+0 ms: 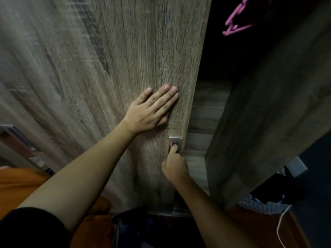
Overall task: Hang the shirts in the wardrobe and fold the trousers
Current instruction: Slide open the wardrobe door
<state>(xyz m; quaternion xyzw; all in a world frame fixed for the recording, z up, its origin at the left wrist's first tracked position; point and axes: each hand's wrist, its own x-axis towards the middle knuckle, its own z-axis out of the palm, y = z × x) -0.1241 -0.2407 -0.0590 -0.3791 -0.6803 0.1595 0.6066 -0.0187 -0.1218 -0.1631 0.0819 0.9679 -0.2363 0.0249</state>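
Head view. Wardrobe door (125,59): wood-grain sliding panel, partly drawn aside, dark interior exposed to its right. Pink hangers (236,22): bare, hanging in the dark opening at upper right; no shirt on them. Shirts and trousers: none identifiable in frame; orange cloth (23,185) at lower left and patterned fabric (263,204) at lower right, kind of garment not determinable. Progress, as judged: access stage only, wardrobe being opened or closed, direction not determinable; nothing visibly hung, nothing visibly folded, both parts of the task apparently left. Left hand (150,108): spread flat, fingers extended and close together, palm pressed against door face near its free edge, holding nothing. Right hand (174,163): loosely curled, one fingertip hooked into recessed metal handle (175,143) at door edge, remaining fingers tucked, clamped on nothing else. Second wood panel (268,122): to the right of the opening, angled, untouched by either hand. White cord (281,226): trailing at lower right, well apart from both hands.
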